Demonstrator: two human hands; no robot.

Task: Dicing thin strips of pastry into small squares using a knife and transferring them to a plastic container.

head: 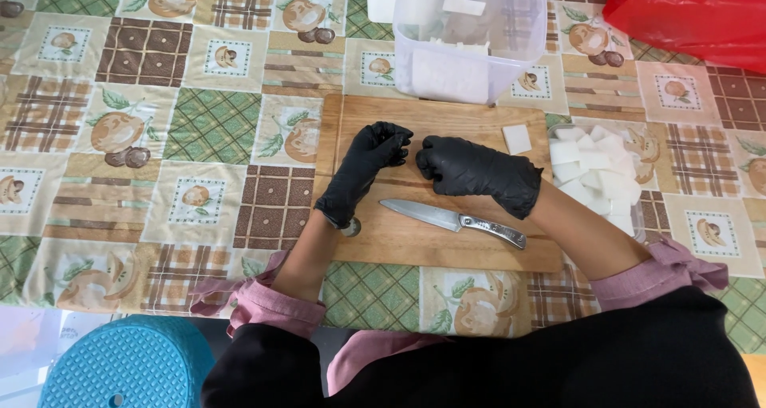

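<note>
Both my hands wear black gloves and rest on a wooden cutting board (447, 244). My left hand (367, 169) and my right hand (475, 171) are curled with fingertips meeting near the board's middle; whether they pinch something small is hidden. A steel knife (453, 220) lies on the board just below my right hand, blade pointing left, untouched. One white cube (517, 138) sits at the board's upper right.
A clear plastic container (471, 37) holding white blocks stands behind the board. A pile of white cubes (594, 169) lies in a clear tray to the right. Red plastic bag (694, 17) at top right. A blue stool (120, 368) is at lower left. Patterned tablecloth (159, 137) covers the table.
</note>
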